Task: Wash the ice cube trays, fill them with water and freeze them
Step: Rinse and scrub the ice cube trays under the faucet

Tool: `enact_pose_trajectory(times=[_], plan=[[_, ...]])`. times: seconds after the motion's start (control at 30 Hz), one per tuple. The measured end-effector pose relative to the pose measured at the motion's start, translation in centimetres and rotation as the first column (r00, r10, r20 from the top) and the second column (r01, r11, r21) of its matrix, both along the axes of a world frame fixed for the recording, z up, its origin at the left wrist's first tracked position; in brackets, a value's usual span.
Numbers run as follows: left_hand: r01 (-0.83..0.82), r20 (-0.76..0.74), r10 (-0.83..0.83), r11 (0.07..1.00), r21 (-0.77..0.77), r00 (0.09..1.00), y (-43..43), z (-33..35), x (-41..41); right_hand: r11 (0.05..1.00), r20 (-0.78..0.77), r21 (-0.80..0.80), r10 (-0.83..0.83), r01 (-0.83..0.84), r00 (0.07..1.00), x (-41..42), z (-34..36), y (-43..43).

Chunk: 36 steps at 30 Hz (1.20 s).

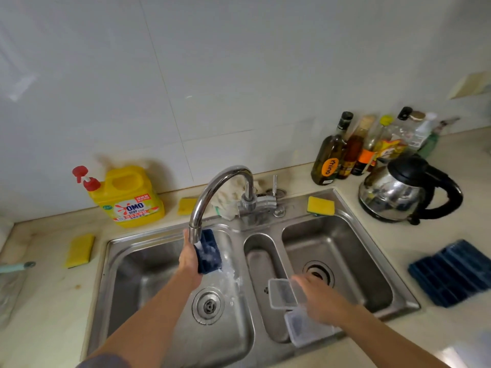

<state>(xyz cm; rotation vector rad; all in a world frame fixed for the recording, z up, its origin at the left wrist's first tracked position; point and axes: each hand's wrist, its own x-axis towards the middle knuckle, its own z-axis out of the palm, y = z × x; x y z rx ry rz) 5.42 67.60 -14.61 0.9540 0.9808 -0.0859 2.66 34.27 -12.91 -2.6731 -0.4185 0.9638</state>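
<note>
Under the faucet spout [212, 187], above the left sink basin [138, 274]: a dark blue ice cube tray [210, 252], gripped on edge by the left hand [190, 257], water splashing off it. Further right, over the narrow middle basin [261, 261], the right hand [316, 301], blurred, at the edge of a clear lid [283, 293] above a clear container [305, 328]; grip impossible to tell. Far right on the counter [398, 243], more blue trays [451, 272].

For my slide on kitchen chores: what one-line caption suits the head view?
Left hand holds a blue ice cube tray under the running faucet; right hand at clear containers.
</note>
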Motion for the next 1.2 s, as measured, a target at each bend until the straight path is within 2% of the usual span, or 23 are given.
enact_pose_trajectory(times=[0.13, 0.3, 0.47, 0.7, 0.9, 1.03, 1.2], plan=[[0.032, 0.009, -0.033, 0.998, 0.047, 0.999, -0.8, -0.1, -0.3, 0.991, -0.011, -0.105, 0.081, -0.081, 0.997, -1.4, -0.6, -2.1], [0.034, 0.062, -0.036, 0.999, 0.023, 0.997, -1.4, 0.0, -1.1, 0.955, -0.004, -0.222, 0.201, -0.197, 0.98, -2.7, -1.5, -3.7], [0.044, 0.105, -0.044, 0.999, 0.002, 0.994, -1.6, -0.2, -2.0, 0.939, 0.017, -0.26, 0.238, -0.226, 0.971, -3.2, -1.7, -4.2], [0.005, 0.085, -0.007, 1.0, 0.018, 0.996, -1.3, -1.0, -2.0, 0.929, -0.015, -0.278, 0.251, -0.245, 0.968, -3.0, -1.6, -4.3], [0.021, 0.055, -0.023, 0.999, 0.023, 0.998, -1.3, -1.0, -2.2, 0.969, 0.043, -0.178, 0.184, -0.174, 0.982, -1.5, -0.6, -2.8], [0.043, 0.065, -0.043, 0.999, -0.004, 0.997, -1.1, -0.8, -2.3, 0.996, 0.092, -0.013, 0.09, -0.09, 0.992, -0.3, 0.3, -0.4], [0.051, 0.074, -0.048, 0.998, -0.046, 0.996, -0.7, -0.1, -2.5, 0.983, 0.079, 0.181, -0.008, -0.007, 0.997, 1.3, 1.9, 4.7]])
